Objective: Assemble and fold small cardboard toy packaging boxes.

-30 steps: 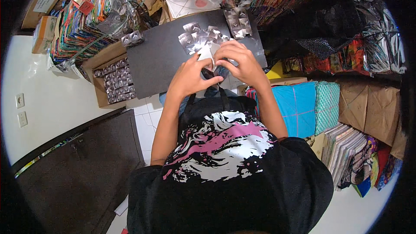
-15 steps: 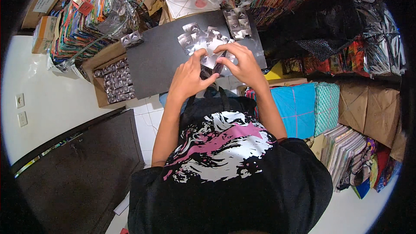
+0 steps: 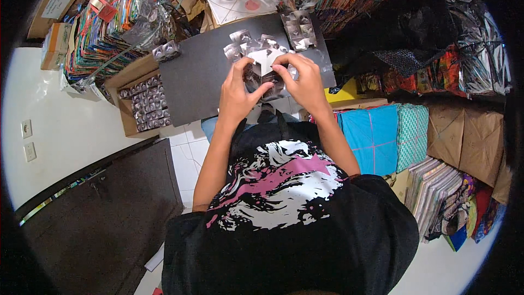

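A: ok so what's being handled here?

B: A creased white card piece point(image 3: 264, 63). It's being held over the right half of the dark tabletop point(image 3: 188, 87), between the two hands. Its right edge is being pinched by the thumb and index finger of the right hand point(image 3: 303, 79).

A: And the left hand point(image 3: 237, 88)?

B: Its index fingertip is being held at the card's left edge, thumb being spread out below. Whether anything's being gripped on that side, can't tell tbh. The hands themselves are being held apart.

A: Anything else around?

B: Yeah, small grey-patterned boxes point(image 3: 233, 51) are being bunched just beyond the card. Left of the tabletop, rows of similar boxes point(image 3: 150, 104) are being held in an open cardboard carton point(image 3: 136, 70).
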The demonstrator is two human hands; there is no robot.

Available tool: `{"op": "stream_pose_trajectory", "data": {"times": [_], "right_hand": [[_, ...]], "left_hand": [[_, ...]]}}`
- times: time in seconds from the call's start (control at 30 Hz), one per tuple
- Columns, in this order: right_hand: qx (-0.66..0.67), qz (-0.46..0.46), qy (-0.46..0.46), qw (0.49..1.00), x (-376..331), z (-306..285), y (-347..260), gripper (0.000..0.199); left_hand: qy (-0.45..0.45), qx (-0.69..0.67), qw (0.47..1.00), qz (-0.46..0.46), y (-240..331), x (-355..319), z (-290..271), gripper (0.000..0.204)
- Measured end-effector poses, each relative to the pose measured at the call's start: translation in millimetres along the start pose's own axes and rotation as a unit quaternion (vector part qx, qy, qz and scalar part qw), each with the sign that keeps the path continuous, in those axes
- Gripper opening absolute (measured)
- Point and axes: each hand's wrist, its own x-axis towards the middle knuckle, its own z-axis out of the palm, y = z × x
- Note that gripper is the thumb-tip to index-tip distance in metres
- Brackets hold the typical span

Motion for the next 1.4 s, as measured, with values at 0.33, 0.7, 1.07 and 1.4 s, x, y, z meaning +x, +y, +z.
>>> {"op": "stream_pose_trajectory", "data": {"times": [0.33, 0.7, 1.07, 1.4], "right_hand": [[-0.062, -0.032, 0.009, 0.998, 2.4, 2.9, -2.3, 0.012], [-0.105, -0.128, -0.062, 0.984, 0.2, -6.1, 0.7, 0.015], [-0.166, -0.109, -0.043, 0.979, -5.5, 5.5, 5.9, 0.014], [-0.201, -0.101, -0.054, 0.973, -9.1, 4.5, 10.1, 0.016]], "left_hand": [[-0.078, -0.063, 0.995, 0.025, -11.6, -1.6, -4.5, 0.076], [-0.056, -0.117, 0.992, -0.005, -10.2, 1.1, -17.9, 0.071], [-0.009, 0.186, 0.972, 0.142, 33.7, 8.7, -21.6, 0.025], [-0.015, 0.314, 0.94, 0.132, 25.9, 14.1, -14.8, 0.022]]}}
